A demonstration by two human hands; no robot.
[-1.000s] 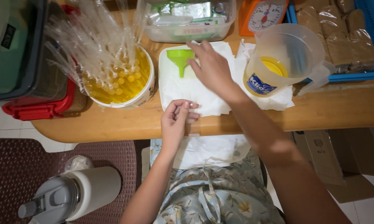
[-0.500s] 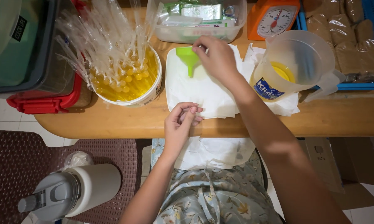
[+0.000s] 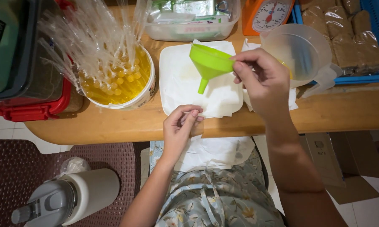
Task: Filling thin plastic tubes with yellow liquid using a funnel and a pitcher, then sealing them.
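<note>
Green funnel (image 3: 210, 63) lifted over white tray (image 3: 172, 63), tilted, spout pointing down-left; we see right hand (image 3: 263, 80) pinching its rim, thumb and fingers closed on edge. Left hand (image 3: 179, 128) at table edge (image 3: 113, 122), fingertips pinched together on something thin and clear, we can't tell what. White paper sheets (image 3: 219, 101) line tray. Bucket (image 3: 143, 94) of yellow-filled tubes left of tray. Clear jug (image 3: 298, 52) just right of right hand.

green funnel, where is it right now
In the head view the green funnel is held by its rim in the right hand, tilted above the white tray, between the yellow-filled tub and the clear jug.
</note>
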